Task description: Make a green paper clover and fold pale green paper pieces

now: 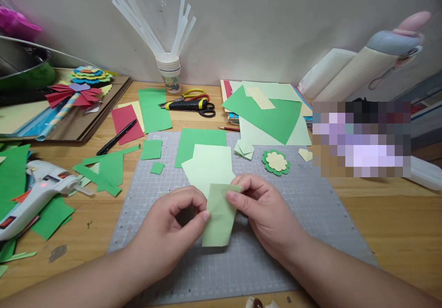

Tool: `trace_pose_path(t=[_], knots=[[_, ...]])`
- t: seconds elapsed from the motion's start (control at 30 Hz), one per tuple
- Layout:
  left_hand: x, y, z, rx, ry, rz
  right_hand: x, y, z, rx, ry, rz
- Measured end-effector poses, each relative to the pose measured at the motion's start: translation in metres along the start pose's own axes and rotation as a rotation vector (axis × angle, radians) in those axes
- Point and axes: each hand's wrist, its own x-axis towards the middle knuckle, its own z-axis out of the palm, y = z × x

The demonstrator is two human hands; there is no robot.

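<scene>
Both of my hands hold a small folded piece of light green paper (218, 218) just above a grey cutting mat (276, 252). My left hand (172, 227) pinches its left edge between thumb and forefinger. My right hand (265, 211) pinches its upper right corner, fingers curled. Behind the paper lie a pale green sheet (210, 165) and a darker green sheet (196, 142) on the mat.
A white glue gun (37, 193) lies at the left among green paper scraps. Scissors and a utility knife (191, 104), a black pen (115, 137), a paper cup of glue sticks (171, 75), a paper flower (275, 162) and stacked coloured sheets (272, 112) sit farther back.
</scene>
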Motion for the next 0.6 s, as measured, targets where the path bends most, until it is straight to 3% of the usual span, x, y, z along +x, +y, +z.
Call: trace_pose_path(t=[0.27,0.43,0.6], knots=[[-0.0006,-0.001,0.0006,-0.018,-0.006,-0.023,0.0007,-0.0013,-0.0031,0.009,-0.01,-0.007],[0.0003,-0.0028,0.0003,-0.135,0.044,-0.068,0.0009,-0.0044,-0.0009,0.042,-0.095,0.049],[0.0015,-0.0039,-0.0013,-0.261,0.101,-0.117,-0.0029,-0.0037,0.0051,-0.216,-0.15,0.104]])
